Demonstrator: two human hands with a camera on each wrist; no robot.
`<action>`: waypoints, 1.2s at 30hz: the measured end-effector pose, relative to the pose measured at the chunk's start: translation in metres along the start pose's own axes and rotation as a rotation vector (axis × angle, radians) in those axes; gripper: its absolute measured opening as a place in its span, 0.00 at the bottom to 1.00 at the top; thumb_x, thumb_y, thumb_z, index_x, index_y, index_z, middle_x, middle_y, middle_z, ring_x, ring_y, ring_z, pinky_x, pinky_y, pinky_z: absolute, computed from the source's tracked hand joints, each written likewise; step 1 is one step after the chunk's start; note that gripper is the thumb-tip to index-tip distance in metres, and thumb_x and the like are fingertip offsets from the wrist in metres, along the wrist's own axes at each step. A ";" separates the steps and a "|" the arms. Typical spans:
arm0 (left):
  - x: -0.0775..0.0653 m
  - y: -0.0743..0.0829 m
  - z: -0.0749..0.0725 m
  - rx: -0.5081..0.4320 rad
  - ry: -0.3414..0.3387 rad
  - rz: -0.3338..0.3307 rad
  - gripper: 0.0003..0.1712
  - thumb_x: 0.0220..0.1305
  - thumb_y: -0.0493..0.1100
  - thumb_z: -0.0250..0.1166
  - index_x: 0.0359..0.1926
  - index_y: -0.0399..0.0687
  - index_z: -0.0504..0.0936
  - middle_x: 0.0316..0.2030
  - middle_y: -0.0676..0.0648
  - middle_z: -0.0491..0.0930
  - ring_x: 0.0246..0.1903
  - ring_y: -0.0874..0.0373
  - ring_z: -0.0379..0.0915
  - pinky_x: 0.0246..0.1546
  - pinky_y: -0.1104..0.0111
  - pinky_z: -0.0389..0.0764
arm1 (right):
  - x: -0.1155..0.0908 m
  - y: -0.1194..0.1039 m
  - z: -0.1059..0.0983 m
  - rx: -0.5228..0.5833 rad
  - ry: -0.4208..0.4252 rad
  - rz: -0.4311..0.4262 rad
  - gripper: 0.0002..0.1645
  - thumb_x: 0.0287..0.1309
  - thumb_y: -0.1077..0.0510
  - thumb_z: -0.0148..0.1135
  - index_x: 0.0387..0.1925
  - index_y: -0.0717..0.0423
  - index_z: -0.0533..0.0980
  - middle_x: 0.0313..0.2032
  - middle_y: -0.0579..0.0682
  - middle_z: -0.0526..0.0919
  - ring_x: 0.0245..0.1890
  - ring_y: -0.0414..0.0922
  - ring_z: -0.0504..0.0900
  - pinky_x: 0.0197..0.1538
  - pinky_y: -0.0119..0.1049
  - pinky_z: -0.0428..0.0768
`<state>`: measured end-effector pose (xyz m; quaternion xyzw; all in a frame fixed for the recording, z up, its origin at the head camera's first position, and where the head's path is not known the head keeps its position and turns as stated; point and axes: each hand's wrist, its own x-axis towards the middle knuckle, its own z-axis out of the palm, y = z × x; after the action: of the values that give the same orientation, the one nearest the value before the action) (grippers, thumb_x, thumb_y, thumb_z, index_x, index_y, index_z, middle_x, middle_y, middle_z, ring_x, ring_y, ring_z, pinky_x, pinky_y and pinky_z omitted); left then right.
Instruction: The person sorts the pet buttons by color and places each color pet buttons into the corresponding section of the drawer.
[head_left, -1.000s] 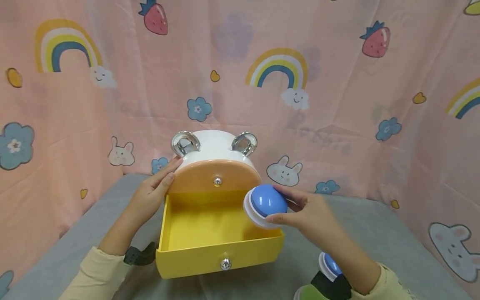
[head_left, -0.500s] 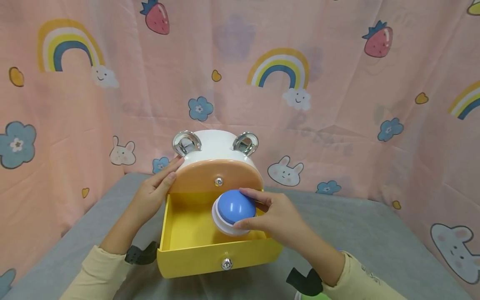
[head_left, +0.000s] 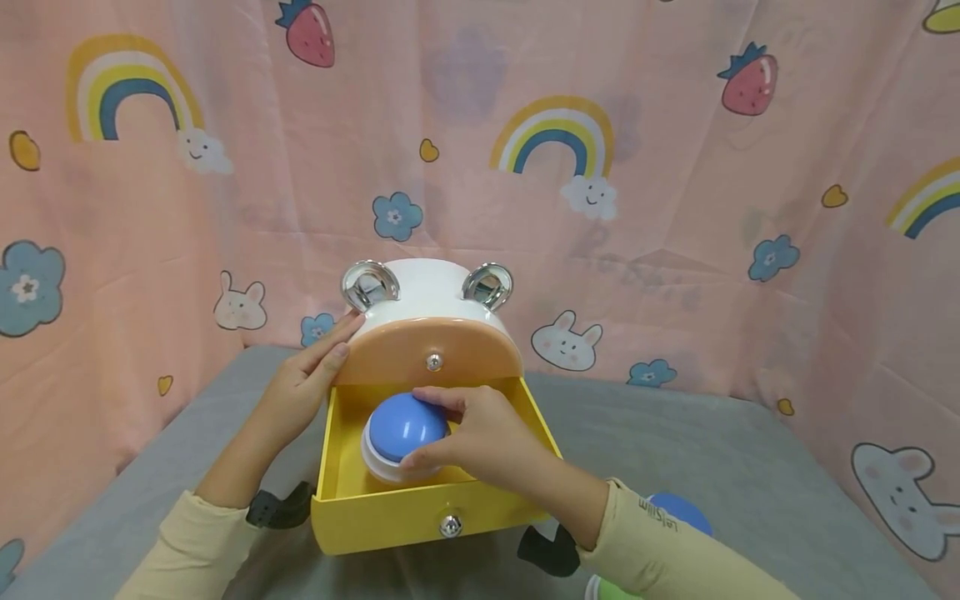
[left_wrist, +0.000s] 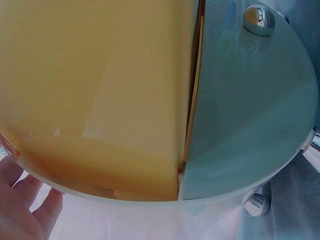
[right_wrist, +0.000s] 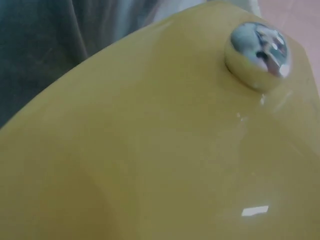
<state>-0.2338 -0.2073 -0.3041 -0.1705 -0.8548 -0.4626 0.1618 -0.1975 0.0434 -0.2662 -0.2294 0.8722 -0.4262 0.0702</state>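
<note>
My right hand (head_left: 495, 433) pinches a blue domed push button (head_left: 408, 427) with a white base, inside the pulled-out yellow drawer (head_left: 397, 517). The button is tilted, its white rim low in the drawer's left half. My left hand (head_left: 303, 387) rests along the left side of the rounded white cabinet (head_left: 431, 292), fingers extended. In the left wrist view its fingers (left_wrist: 47, 210) touch the cabinet's rim, beside the drawer's underside. Yellow drawer front and a chrome knob (right_wrist: 260, 55) fill the right wrist view; the right fingers are hidden there.
Chrome ears (head_left: 371, 286) top the cabinet, above an orange upper drawer (head_left: 431, 346). Below sits a teal drawer front (left_wrist: 245, 115). Another blue button (head_left: 682, 510) and a green one (head_left: 611, 590) lie right on the grey cloth (head_left: 675, 442), partly behind the right sleeve.
My right hand has carried the blue button leftward, from the drawer's right edge into its left half, and lower. The left hand stays at the cabinet's side.
</note>
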 end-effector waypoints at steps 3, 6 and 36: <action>0.001 0.001 0.000 0.002 0.000 -0.002 0.27 0.79 0.55 0.44 0.75 0.67 0.61 0.78 0.54 0.54 0.78 0.46 0.47 0.73 0.39 0.55 | 0.003 -0.004 0.005 -0.012 -0.015 0.005 0.43 0.45 0.48 0.81 0.64 0.50 0.76 0.58 0.50 0.83 0.59 0.50 0.82 0.62 0.47 0.80; 0.001 0.001 0.000 0.003 0.000 0.004 0.27 0.79 0.55 0.44 0.75 0.66 0.61 0.78 0.53 0.53 0.78 0.46 0.47 0.73 0.39 0.55 | 0.007 -0.008 0.009 -0.035 -0.020 0.021 0.42 0.44 0.48 0.81 0.64 0.49 0.76 0.57 0.49 0.83 0.57 0.49 0.83 0.63 0.47 0.80; 0.001 0.001 0.001 -0.021 0.009 0.013 0.27 0.80 0.54 0.44 0.75 0.64 0.62 0.78 0.52 0.53 0.78 0.46 0.46 0.73 0.40 0.55 | 0.029 -0.013 0.029 -0.215 -0.161 0.104 0.43 0.42 0.46 0.81 0.63 0.49 0.78 0.58 0.44 0.84 0.51 0.41 0.81 0.64 0.41 0.79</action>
<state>-0.2348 -0.2059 -0.3035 -0.1756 -0.8482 -0.4711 0.1669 -0.2100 0.0024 -0.2723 -0.2236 0.9150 -0.3065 0.1369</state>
